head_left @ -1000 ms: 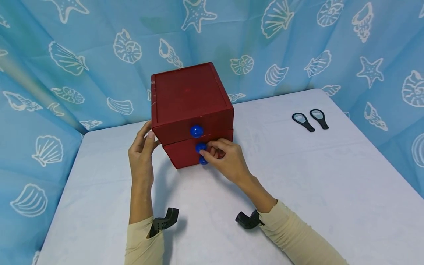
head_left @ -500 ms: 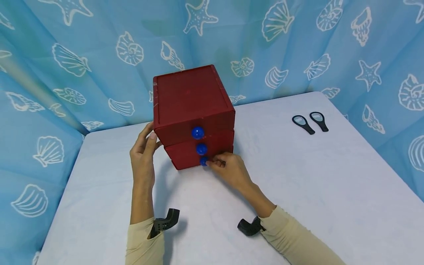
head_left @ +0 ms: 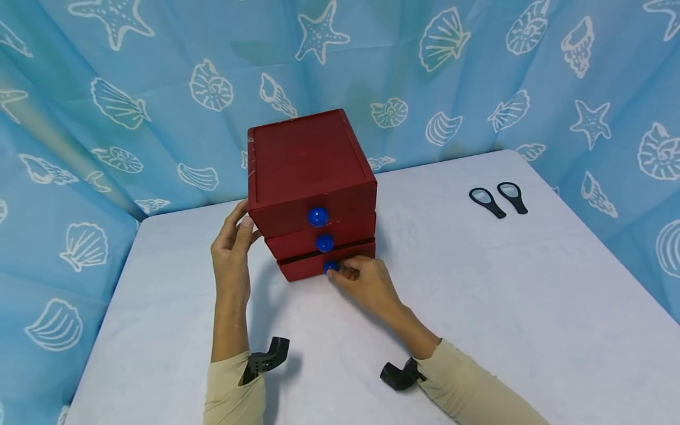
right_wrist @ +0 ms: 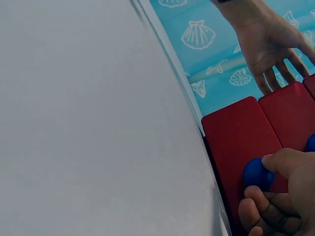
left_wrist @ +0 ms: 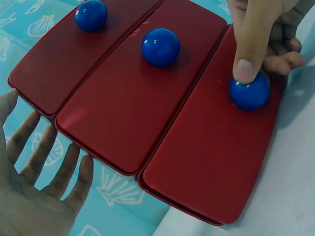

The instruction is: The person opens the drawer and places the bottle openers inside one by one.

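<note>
Your right hand point(head_left: 369, 284) pinches the lowest blue knob point(head_left: 329, 266), and the bottom drawer point(head_left: 304, 270) now pokes out, so it's opening. Your left hand point(head_left: 232, 251), fingers straight, touches the red box point(head_left: 310, 159) by the back edge of the table point(head_left: 451, 265).

A white table point(head_left: 478, 307) bears a red three-drawer box point(head_left: 308, 159) and, well apart, two black magnifiers point(head_left: 489, 204).
</note>
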Tool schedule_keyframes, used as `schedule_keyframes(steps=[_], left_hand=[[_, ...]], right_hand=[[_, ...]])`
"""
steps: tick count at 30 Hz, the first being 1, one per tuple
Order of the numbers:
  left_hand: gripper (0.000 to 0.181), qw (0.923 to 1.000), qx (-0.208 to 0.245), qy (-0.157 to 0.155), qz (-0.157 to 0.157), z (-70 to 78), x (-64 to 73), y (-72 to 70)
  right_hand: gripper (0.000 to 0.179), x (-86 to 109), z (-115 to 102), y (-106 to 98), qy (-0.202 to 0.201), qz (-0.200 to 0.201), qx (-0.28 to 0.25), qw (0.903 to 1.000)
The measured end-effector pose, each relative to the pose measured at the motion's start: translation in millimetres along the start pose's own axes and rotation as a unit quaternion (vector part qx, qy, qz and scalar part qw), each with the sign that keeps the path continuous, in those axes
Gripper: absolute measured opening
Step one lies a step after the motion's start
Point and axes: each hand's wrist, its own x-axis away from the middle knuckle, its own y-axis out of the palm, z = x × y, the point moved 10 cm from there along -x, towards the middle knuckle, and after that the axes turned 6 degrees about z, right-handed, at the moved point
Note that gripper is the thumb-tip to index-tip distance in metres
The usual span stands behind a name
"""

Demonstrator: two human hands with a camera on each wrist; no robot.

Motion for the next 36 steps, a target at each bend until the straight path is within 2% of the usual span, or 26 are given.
schedule_keyframes(steps=[9,28,36], left_hand=[[0.041,1.0,-0.002,0.001,-0.002,0.0,-0.6,2.5],[0.043,0.9999,-0.007,-0.009,-0.003,0.9,1.2,2.7],[0.043,0.9999,0.003,-0.011,0.002,0.4,2.1,3.5]], right_hand=[[0.019,16.5,-2,-5,0.005,-0.001,-0.003,1.0],[0.018,37.1,0,-5,0.032,-0.001,-0.01,0.9994],[0.018,42.5,-6,-10,0.011,-0.002,-0.009,0.9999]])
